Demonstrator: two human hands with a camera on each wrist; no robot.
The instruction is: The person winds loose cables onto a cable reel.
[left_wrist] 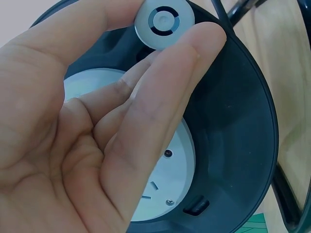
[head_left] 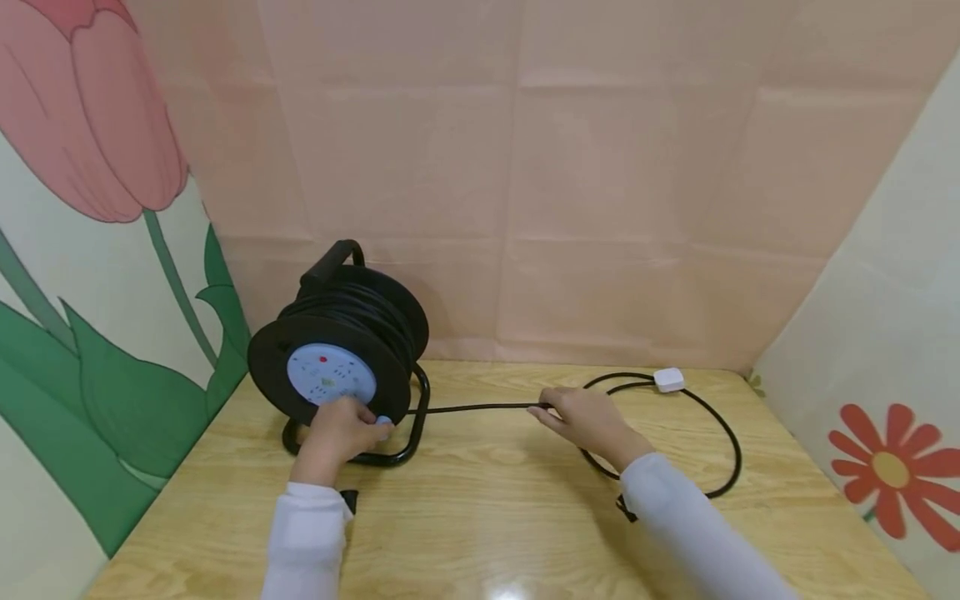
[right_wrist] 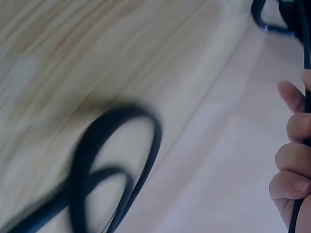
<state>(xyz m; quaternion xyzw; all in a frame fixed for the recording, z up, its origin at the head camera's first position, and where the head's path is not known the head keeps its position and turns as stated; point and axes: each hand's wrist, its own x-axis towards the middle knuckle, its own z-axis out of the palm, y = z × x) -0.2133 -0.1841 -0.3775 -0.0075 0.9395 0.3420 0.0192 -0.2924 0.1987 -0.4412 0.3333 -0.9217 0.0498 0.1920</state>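
A black cable reel with a pale blue socket face stands at the left of the table on a tubular frame. Thumb and fingers of my left hand pinch the round pale knob at the lower right of its front disc. Black cable runs straight from the reel's lower side to my right hand, which grips it above the table. In the right wrist view the fingers are curled round the cable. Beyond that hand, the cable lies in a loop with a white plug.
The reel's carrying handle rises at its top, and its frame reaches out on the right. A pink sheet hangs behind the wooden table. Flower-painted walls stand on both sides.
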